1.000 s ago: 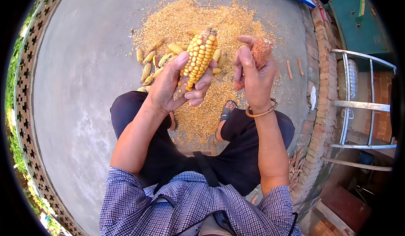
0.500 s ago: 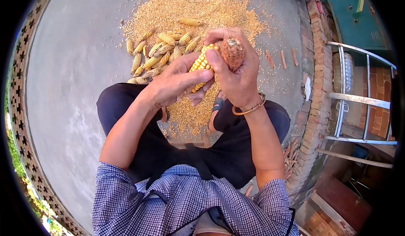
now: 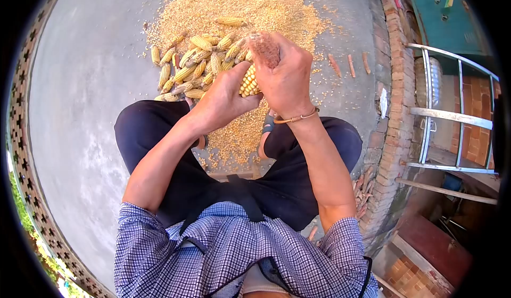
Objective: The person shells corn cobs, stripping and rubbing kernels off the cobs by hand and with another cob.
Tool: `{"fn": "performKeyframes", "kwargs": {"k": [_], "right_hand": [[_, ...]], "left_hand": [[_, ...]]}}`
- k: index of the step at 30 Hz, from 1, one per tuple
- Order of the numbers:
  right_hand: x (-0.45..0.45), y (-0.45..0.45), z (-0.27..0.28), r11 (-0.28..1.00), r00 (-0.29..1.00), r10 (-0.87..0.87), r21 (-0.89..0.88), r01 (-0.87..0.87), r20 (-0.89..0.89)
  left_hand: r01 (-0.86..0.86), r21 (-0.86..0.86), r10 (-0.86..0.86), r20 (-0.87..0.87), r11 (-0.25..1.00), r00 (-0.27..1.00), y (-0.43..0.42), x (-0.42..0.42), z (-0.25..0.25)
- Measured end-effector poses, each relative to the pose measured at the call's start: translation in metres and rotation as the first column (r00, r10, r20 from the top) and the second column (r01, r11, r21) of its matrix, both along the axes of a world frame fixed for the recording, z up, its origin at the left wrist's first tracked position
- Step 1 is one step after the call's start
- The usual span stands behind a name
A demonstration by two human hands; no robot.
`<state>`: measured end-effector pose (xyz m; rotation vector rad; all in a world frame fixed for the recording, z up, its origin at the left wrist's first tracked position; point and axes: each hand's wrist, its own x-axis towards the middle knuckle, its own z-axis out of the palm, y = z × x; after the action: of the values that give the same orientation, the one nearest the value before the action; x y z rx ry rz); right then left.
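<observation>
My left hand (image 3: 226, 98) is wrapped round a yellow corn cob (image 3: 249, 82), whose kernels show between my two hands. In my right hand (image 3: 287, 77) is a reddish bare cob (image 3: 264, 49), its rough end sticking out past the fingers. Both hands touch over the corn, and my right hand hides its upper part. Behind them on the ground lies a pile of corn cobs (image 3: 184, 73), partly covered by my left hand. Loose kernels (image 3: 234, 5) spread beyond the pile and also between my feet.
Several bare cobs (image 3: 351, 65) lie on the concrete (image 3: 85, 85) at the right. A brick edge (image 3: 396, 80) runs along that side, with a metal frame (image 3: 452, 115) and a green cabinet (image 3: 442, 18) beyond. More bare cobs (image 3: 362, 191) lie near my right knee.
My right hand has come left against the yellow corn cob, bringing the reddish cob over it. The view has shifted, showing more of the cob pile.
</observation>
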<state>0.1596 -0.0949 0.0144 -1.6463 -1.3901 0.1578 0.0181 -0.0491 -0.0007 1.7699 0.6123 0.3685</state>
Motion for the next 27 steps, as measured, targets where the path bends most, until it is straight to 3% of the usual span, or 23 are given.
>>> {"fn": "performKeyframes", "kwargs": {"k": [1, 3, 5, 7, 11, 14, 16, 17, 18, 19, 20, 24, 25, 27], "right_hand": [[0.002, 0.000, 0.003, 0.997, 0.987, 0.005, -0.075, -0.018, -0.162], [0.011, -0.002, 0.012, 0.974, 0.888, -0.015, -0.208, -0.092, -0.460], [0.020, -0.006, 0.015, 0.972, 0.696, 0.027, -0.142, -0.185, -0.717], [0.027, -0.006, 0.020, 0.973, 0.536, 0.064, -0.066, -0.220, -0.842], [0.028, -0.007, 0.010, 0.953, 0.663, 0.205, -0.008, -0.304, -0.720], [0.011, -0.009, 0.015, 0.973, 0.712, 0.095, -0.085, -0.213, -0.695], [0.003, -0.005, 0.003, 0.989, 0.931, 0.148, 0.044, -0.141, -0.333], [-0.003, -0.003, -0.002, 0.985, 0.982, 0.140, 0.117, -0.126, -0.125], [-0.014, -0.004, -0.003, 0.994, 0.985, 0.026, 0.104, -0.008, -0.173], [-0.015, -0.005, -0.007, 0.997, 0.980, -0.025, 0.071, 0.040, -0.198], [-0.014, -0.006, -0.013, 0.995, 0.973, -0.075, 0.041, 0.086, -0.219], [-0.013, 0.003, -0.023, 0.987, 0.930, -0.149, 0.013, 0.163, -0.335], [-0.013, 0.006, -0.021, 0.986, 0.912, -0.140, 0.027, 0.163, -0.386], [-0.004, 0.007, -0.011, 0.988, 0.896, -0.137, -0.119, 0.095, -0.422]], "left_hand": [[0.004, -0.021, -0.004, -0.018, 1.000, 1.000, 0.002, 0.001, 0.004], [0.029, -0.321, -0.014, 0.050, 0.947, 0.999, 0.006, 0.002, 0.006], [0.064, -0.599, -0.006, 0.099, 0.798, 0.995, 0.006, -0.002, 0.006], [0.121, -0.658, 0.012, 0.195, 0.743, 0.981, 0.006, -0.001, 0.002], [0.105, -0.687, 0.043, 0.196, 0.719, 0.980, 0.007, -0.002, -0.001], [0.086, -0.683, 0.064, 0.191, 0.725, 0.979, 0.005, 0.001, 0.005], [0.091, -0.670, 0.036, 0.173, 0.737, 0.984, 0.007, 0.001, 0.008], [0.051, -0.394, 0.044, 0.228, 0.918, 0.973, 0.007, 0.003, -0.001], [-0.011, -0.082, 0.034, 0.281, 0.997, 0.959, 0.005, 0.008, -0.010], [-0.087, 0.235, 0.005, 0.328, 0.968, 0.945, 0.003, 0.011, -0.016], [-0.112, 0.097, 0.083, 0.263, 0.989, 0.961, -0.004, 0.010, -0.018], [-0.045, -0.002, 0.044, -0.128, 0.999, 0.991, 0.000, 0.003, -0.004], [-0.050, 0.008, 0.050, -0.038, 0.999, 0.998, 0.001, 0.003, -0.010], [-0.064, 0.032, 0.059, 0.147, 0.997, 0.987, 0.000, 0.007, -0.018]]}}
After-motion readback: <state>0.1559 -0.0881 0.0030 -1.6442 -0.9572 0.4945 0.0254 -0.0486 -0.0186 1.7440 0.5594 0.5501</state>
